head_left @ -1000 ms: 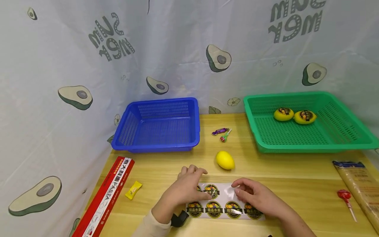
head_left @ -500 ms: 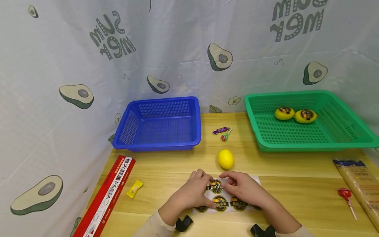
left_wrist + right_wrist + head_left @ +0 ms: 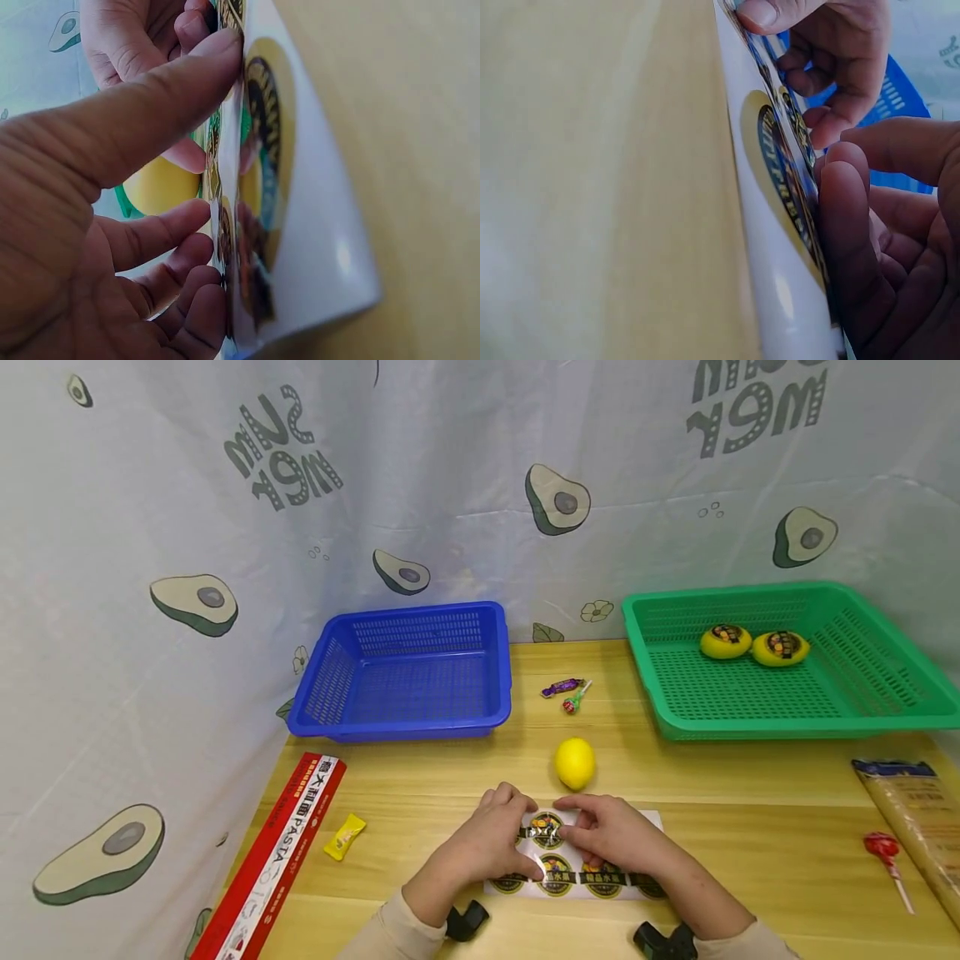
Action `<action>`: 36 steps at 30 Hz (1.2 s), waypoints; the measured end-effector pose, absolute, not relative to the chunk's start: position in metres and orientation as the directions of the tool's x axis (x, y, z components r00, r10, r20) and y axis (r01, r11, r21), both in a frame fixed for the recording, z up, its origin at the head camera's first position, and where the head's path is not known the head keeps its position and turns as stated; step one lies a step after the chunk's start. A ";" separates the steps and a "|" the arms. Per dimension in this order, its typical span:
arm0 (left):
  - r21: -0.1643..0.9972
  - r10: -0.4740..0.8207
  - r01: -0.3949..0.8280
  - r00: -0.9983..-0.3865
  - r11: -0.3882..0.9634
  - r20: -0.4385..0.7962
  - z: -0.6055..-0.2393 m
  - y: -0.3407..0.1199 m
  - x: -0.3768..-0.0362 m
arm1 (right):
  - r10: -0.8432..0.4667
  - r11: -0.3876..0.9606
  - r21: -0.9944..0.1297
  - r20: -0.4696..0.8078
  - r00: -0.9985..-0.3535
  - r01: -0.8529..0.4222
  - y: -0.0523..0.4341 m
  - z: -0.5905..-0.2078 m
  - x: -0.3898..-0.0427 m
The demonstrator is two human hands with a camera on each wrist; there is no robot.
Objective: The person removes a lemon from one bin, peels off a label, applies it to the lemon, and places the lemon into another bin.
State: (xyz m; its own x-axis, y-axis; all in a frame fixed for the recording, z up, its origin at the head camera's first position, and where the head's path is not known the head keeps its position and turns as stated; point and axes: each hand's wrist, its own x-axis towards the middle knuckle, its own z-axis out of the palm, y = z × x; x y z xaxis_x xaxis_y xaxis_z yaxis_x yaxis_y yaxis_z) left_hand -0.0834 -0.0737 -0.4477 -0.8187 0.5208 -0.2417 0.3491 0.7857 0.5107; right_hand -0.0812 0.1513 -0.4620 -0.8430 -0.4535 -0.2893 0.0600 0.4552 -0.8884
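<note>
A white sheet of round black-and-gold fruit stickers (image 3: 602,878) lies on the table in front of me. My left hand (image 3: 487,843) rests on its left part, thumb pressed on the sheet and fingertips at its far edge. From the right, my right hand (image 3: 618,835) reaches over the sheet, its thumb at the right edge of an upper sticker (image 3: 545,830). Its other fingers bend beneath the palm; I cannot tell if it pinches a sticker edge. In the right wrist view the sheet (image 3: 769,247) appears edge-on beside the thumb. Just beyond the hands sits a plain yellow lemon (image 3: 575,763).
A blue basket (image 3: 420,731) stands back left; a green basket (image 3: 787,727) back right holds two stickered lemons (image 3: 752,646). Around lie a red pasta box (image 3: 273,860), yellow candy (image 3: 345,837), purple candy (image 3: 562,687), green lollipop (image 3: 576,699), red lollipop (image 3: 885,852) and a pasta bag (image 3: 918,827).
The right hand has moved left over the sheet, close to the left hand. The sheet has shifted slightly. Over the last half second both hands barely move.
</note>
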 end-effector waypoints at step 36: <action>0.509 0.574 0.413 -0.791 0.755 -0.210 -0.450 -0.076 -0.085 | -0.421 0.493 -0.869 -0.281 -0.862 0.042 0.141 -0.462 -0.076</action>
